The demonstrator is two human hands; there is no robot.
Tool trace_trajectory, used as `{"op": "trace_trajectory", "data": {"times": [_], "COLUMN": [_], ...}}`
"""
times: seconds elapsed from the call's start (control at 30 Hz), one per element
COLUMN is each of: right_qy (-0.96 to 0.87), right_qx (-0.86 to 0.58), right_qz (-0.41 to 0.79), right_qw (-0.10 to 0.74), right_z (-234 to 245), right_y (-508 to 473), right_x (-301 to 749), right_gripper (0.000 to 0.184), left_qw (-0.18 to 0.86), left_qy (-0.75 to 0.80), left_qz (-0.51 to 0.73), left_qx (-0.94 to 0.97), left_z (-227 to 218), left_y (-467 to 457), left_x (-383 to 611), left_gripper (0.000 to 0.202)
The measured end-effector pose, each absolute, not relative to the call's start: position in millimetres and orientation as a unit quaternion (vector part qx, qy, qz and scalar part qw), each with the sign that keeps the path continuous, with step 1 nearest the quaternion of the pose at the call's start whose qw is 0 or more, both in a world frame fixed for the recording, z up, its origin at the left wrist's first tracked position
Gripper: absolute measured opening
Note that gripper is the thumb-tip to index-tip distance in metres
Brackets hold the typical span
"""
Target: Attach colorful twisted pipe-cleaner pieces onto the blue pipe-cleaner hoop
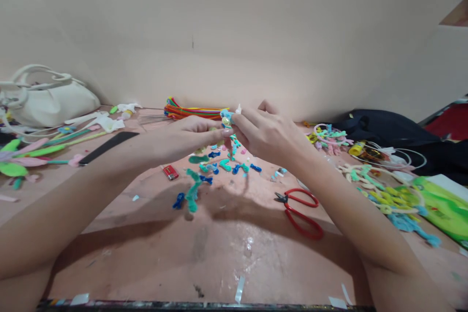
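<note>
My left hand (193, 134) and my right hand (268, 131) meet above the middle of a pink table (226, 248). Both pinch a small craft piece (226, 117) of light blue and yellowish pipe cleaner, held between the fingertips. Below the hands lie several short blue and teal pipe-cleaner bits (215, 168) and a longer teal twist (192, 190). A bundle of long coloured pipe cleaners (190, 109) lies behind the hands by the wall.
Red-handled scissors (302, 209) lie under my right forearm. A red lighter (170, 172) is near the left wrist. A white handbag (47, 97) and pastel pipe-cleaner flowers (32, 153) sit at left. Headbands with decorations (380, 180), a green bag (444, 207) and dark cloth (380, 129) are at right.
</note>
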State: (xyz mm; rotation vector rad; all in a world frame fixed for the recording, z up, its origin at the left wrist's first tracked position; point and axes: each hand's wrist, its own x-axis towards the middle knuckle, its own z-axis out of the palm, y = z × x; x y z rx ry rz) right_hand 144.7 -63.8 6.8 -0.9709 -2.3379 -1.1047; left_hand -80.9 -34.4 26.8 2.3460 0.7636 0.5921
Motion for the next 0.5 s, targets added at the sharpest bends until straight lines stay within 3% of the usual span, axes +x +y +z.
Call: {"op": "trace_trajectory", "data": {"times": [0.1, 0.5], "right_qy": [-0.835, -0.839], "right_qx": [-0.337, -0.311], "right_qz": [-0.392, -0.421], "right_qw": [0.188, 0.148], "right_z": [6.7, 7.8], "right_y": [-63.8, -62.7], "right_x": [145.0, 149.5], "right_gripper": [0.031, 0.03], "left_qw": [0.269, 0.27], "left_qy": [0.267, 0.288], "left_qz": [0.228, 0.21], "left_qx": [0.897, 0.894], "left_z": [29.1, 48.3], "left_y": [-34.3, -42.1], "left_x": [-80.9, -100.3], "left_gripper": [0.05, 0.046]}}
